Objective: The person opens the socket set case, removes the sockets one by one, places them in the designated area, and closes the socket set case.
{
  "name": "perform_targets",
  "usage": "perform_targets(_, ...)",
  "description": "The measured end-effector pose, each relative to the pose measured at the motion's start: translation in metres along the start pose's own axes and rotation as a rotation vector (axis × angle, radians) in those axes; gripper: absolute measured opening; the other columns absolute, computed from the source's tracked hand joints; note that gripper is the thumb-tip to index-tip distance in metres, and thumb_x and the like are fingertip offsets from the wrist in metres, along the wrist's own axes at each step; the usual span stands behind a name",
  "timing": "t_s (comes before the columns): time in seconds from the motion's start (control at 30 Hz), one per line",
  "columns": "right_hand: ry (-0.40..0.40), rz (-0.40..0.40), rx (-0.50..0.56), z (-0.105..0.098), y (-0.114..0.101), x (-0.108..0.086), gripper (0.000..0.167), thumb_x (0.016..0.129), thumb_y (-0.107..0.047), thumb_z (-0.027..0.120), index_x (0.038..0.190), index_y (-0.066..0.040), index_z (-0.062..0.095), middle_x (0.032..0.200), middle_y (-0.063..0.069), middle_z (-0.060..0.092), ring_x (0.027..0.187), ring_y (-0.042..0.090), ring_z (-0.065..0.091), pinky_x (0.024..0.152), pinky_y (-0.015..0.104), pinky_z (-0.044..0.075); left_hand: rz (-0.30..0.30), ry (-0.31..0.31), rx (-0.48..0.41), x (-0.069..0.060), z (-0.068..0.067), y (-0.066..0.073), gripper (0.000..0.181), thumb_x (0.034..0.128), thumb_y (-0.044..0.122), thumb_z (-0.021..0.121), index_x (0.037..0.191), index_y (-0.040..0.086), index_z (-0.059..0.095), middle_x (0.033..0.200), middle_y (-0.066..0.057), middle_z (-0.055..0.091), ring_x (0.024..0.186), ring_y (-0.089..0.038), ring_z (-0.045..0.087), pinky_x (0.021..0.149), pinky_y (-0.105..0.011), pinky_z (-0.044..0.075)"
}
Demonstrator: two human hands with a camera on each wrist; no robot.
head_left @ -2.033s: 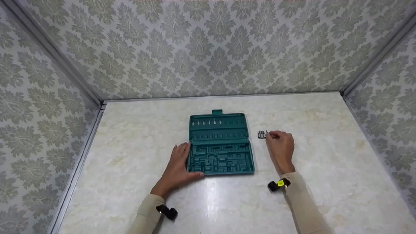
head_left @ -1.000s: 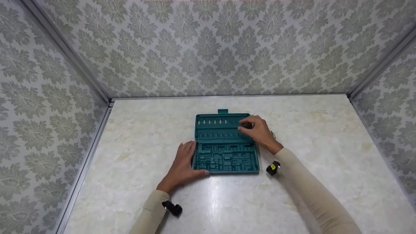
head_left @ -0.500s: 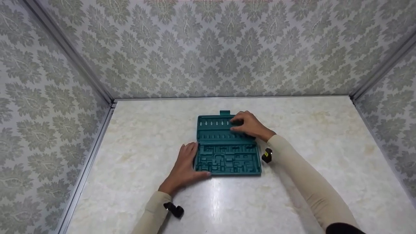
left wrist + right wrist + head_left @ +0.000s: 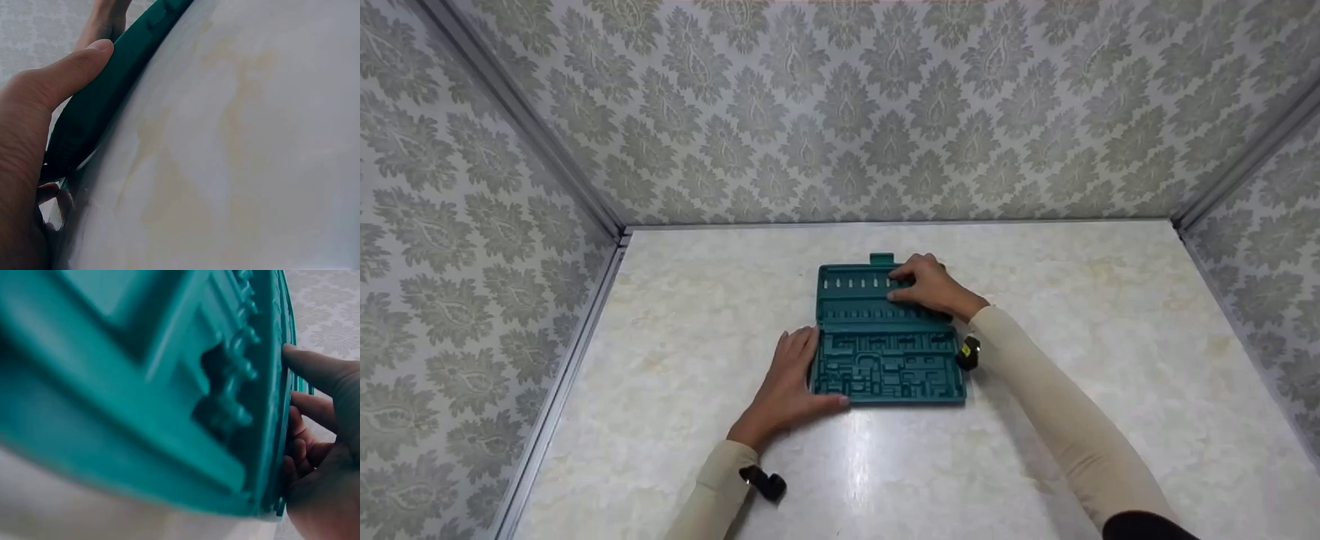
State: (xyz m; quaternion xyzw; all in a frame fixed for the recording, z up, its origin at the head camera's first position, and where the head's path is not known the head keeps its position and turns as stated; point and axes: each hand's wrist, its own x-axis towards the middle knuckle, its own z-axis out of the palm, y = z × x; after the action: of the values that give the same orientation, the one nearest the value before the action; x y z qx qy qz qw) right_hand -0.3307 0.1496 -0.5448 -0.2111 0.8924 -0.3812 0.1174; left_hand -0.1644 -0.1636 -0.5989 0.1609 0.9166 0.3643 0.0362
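Observation:
A green plastic tool case (image 4: 885,328) lies opened flat on the table. My left hand (image 4: 784,386) holds its near left corner, with the thumb (image 4: 84,64) against the front edge and the fingers along the left side. In the far half, a row of small metal bits (image 4: 851,283) stands in slots. At the right end of that row is my right hand (image 4: 931,289), thumb and forefinger close together at the slots. The screwdriver bit pinched there is hidden by the fingers. In the right wrist view, the fingers (image 4: 315,408) lie beyond the case's ribbed holders (image 4: 239,377).
The case's near half (image 4: 877,375) has moulded recesses. A latch tab (image 4: 881,259) sticks out at its far edge. Patterned walls (image 4: 840,112) enclose the pale table (image 4: 697,292) at the back and sides. My right forearm (image 4: 1057,405) crosses the table's right side.
My right hand picked up a bit beside the case, carried it left over the far half and slid along to the row's end. The loose bits are now hidden. My left hand keeps its hold.

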Motion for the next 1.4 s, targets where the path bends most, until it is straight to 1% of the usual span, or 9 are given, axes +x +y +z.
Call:
perform_targets(0.07,0.0,0.018,0.013,0.001,-0.001,-0.001,0.048,0.101,-0.022,0.083,0.142,0.0,0.073,0.132,0.018,0.066,0.12,0.035,0.052,0.109,0.055,0.043,-0.001,-0.002,-0.003,0.0,0.0,0.0,0.137,0.0776,0.078,0.084,0.178,0.013,0.018,0.182,-0.007,0.023,0.17,-0.03,0.007,0.137,-0.054,0.009)
perform_targets(0.2,0.005,0.072,0.104,0.005,-0.003,-0.003,0.047,0.102,-0.016,0.081,0.144,0.001,0.07,0.138,0.02,0.064,0.126,0.036,0.056,0.112,0.056,0.048,0.011,-0.001,0.006,0.001,0.0,0.0,0.136,0.0779,0.078,0.084,0.178,0.011,0.019,0.182,-0.009,0.024,0.17,-0.032,0.009,0.137,-0.054,0.009)
perform_targets(0.27,0.013,0.097,0.159,0.008,-0.004,-0.003,0.046,0.102,-0.013,0.08,0.145,0.002,0.07,0.139,0.021,0.063,0.126,0.035,0.058,0.111,0.056,0.051,0.016,0.002,0.009,0.0,-0.001,-0.001,0.136,0.0777,0.077,0.085,0.177,0.01,0.02,0.181,-0.011,0.025,0.169,-0.033,0.01,0.137,-0.054,0.009)
perform_targets(0.37,0.042,0.117,0.222,0.013,-0.005,-0.004,0.044,0.102,-0.011,0.079,0.144,0.001,0.07,0.139,0.022,0.062,0.123,0.035,0.058,0.109,0.055,0.051,0.017,0.003,0.009,0.0,-0.001,-0.003,0.137,0.0773,0.076,0.086,0.177,0.011,0.02,0.181,-0.011,0.026,0.169,-0.033,0.011,0.137,-0.053,0.008)
perform_targets(0.53,0.09,0.128,0.275,0.017,-0.005,-0.005,0.04,0.102,-0.008,0.08,0.14,0.001,0.073,0.136,0.021,0.063,0.119,0.031,0.058,0.107,0.051,0.052,0.026,0.001,0.007,0.0,0.0,-0.005,0.136,0.078,0.077,0.085,0.177,0.01,0.019,0.18,-0.012,0.026,0.169,-0.034,0.012,0.137,-0.054,0.007)
perform_targets(0.73,0.106,0.123,0.284,0.019,-0.003,-0.007,0.039,0.102,-0.007,0.079,0.139,0.002,0.073,0.126,0.02,0.063,0.107,0.027,0.054,0.098,0.046,0.05,0.021,-0.008,0.002,0.0,0.001,-0.003,0.136,0.0787,0.076,0.085,0.177,0.008,0.019,0.18,-0.014,0.026,0.169,-0.036,0.012,0.137,-0.056,0.008)
perform_targets(1.0,0.119,0.1,0.288,0.018,-0.002,-0.007,0.039,0.101,-0.007,0.079,0.139,0.002,0.074,0.127,0.02,0.065,0.111,0.028,0.058,0.108,0.052,0.052,-0.01,-0.013,0.004,-0.001,0.0,0.0,0.137,0.0775,0.078,0.084,0.178,0.011,0.019,0.182,-0.011,0.024,0.17,-0.034,0.008,0.137,-0.056,0.012)
perform_targets(1.17,0.152,0.091,0.302,0.019,-0.006,-0.006,0.034,0.102,-0.004,0.077,0.135,0.005,0.075,0.126,0.023,0.069,0.113,0.033,0.064,0.106,0.053,0.055,-0.013,-0.01,0.009,0.0,0.0,0.001,0.137,0.0772,0.08,0.083,0.178,0.012,0.019,0.182,-0.01,0.024,0.17,-0.033,0.009,0.137,-0.056,0.012)
perform_targets(1.4,0.22,0.137,0.318,0.023,-0.009,-0.003,0.028,0.103,-0.005,0.076,0.129,0.005,0.078,0.126,0.022,0.072,0.115,0.035,0.07,0.105,0.052,0.058,0.003,0.001,0.012,0.001,0.0,0.001,0.137,0.0768,0.08,0.083,0.178,0.012,0.02,0.181,-0.009,0.026,0.169,-0.032,0.012,0.137,-0.055,0.01)
